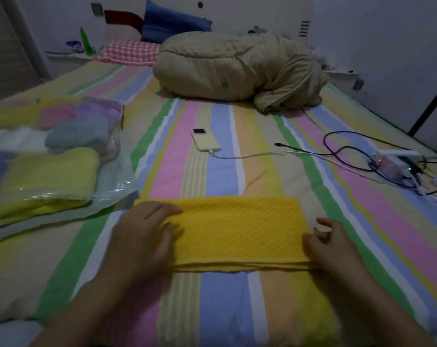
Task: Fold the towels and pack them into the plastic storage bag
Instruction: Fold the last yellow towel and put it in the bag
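A yellow waffle-weave towel [237, 231] lies folded into a long strip on the striped bed, right in front of me. My left hand [144, 234] rests flat on its left end, fingers spread over the cloth. At the towel's right end is my right hand [330, 242], fingers loosely curled and touching the edge, gripping nothing that I can see. To the left lies the clear plastic storage bag [114, 186] with several folded towels inside, a yellow-green one [49, 176] nearest the opening.
A phone [206, 140] lies on the bed beyond the towel, with a white cable running right to a power strip [395, 162] tangled with black cords. A bundled beige quilt [240, 68] and pillows fill the far end.
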{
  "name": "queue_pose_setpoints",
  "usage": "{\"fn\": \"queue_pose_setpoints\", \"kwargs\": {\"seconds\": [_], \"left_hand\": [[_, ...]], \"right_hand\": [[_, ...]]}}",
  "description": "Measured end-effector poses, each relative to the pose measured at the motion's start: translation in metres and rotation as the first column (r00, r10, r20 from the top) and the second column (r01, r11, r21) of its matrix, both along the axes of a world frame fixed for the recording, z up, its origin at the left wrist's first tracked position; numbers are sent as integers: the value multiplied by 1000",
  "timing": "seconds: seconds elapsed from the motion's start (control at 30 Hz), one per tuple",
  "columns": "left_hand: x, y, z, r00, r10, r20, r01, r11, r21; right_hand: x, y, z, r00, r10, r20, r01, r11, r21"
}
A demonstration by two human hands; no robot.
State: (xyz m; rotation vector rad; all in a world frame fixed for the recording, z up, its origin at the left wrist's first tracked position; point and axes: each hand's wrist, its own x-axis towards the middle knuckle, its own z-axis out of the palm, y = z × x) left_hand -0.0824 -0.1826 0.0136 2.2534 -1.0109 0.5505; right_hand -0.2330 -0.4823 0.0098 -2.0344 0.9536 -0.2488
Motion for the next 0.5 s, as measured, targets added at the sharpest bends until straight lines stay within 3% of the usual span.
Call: {"fn": "queue_pose_setpoints", "kwargs": {"seconds": [0.13, 0.2, 0.27, 0.4, 0.47, 0.5], "left_hand": [[22, -66, -14, 992, -125, -36, 130, 939, 320], [28, -85, -34, 993, -76, -88, 110, 863, 494], [29, -92, -53, 993, -10, -119, 76, 825, 560], [28, -92, -61, 992, 13, -127, 57, 843, 535], [25, -88, -55, 988, -52, -144, 105, 914, 392], [22, -84, -48, 979, -110, -174, 149, 962, 228]], "right_hand": [[10, 7, 2, 996, -44, -80, 49, 997, 53], [9, 11, 3, 994, -107, -23, 110, 970, 215], [8, 21, 0, 966, -234, 115, 169, 898, 406], [25, 66, -9, 795, -461, 394, 216, 823, 526], [39, 91, -13, 733, -483, 478, 279, 856, 436], [46, 103, -12, 727, -457, 512, 311, 884, 348]]}}
